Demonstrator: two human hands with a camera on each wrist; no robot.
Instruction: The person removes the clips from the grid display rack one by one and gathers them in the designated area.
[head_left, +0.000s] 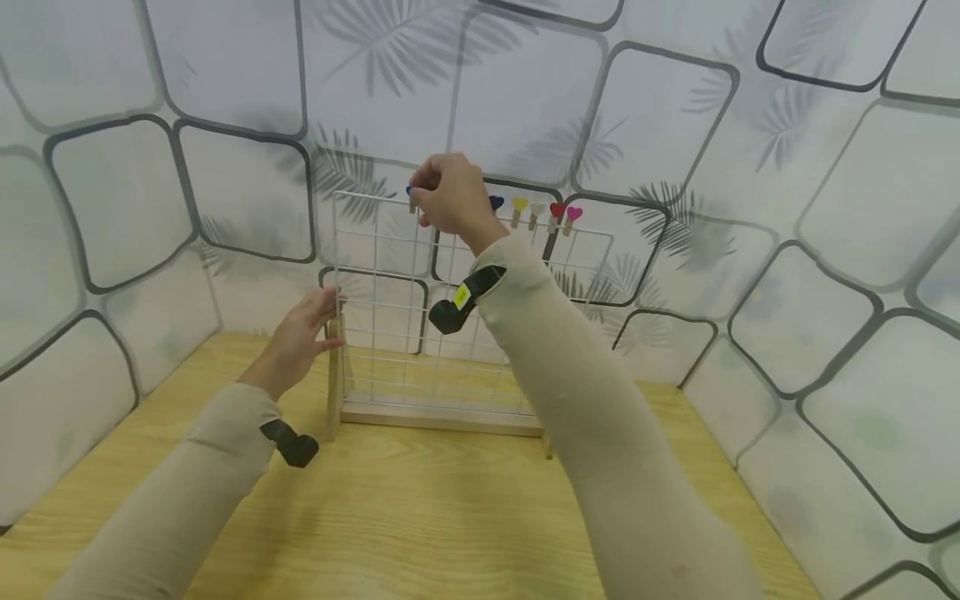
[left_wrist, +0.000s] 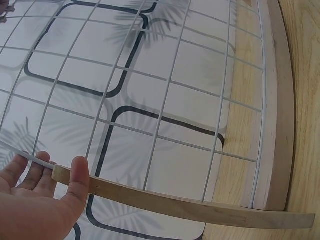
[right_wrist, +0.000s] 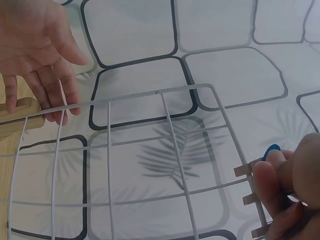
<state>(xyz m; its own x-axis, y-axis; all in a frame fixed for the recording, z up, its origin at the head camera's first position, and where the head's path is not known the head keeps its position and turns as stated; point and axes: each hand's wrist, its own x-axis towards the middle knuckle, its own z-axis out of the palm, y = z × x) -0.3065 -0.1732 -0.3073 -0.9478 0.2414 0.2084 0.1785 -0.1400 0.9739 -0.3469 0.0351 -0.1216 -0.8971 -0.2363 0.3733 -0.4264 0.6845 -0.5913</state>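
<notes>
Apparently, blue clip is being positioned on rack wire just under right hand, pinched in fingertips; post is touched by left hand, fingers extended; controlled release seems called for.

I have the right arm stretched up from the lower right of the head view to above its centre, where the right hand bends leftward with its digits drawn into a pinch; its fingers curl at the lower right of the right wrist view. I see the left arm rise from the lower left to the left hand, left of centre and lower than the right, fingers fairly straight, the thumb standing apart and pointing up at the lower left of the left wrist view.
</notes>
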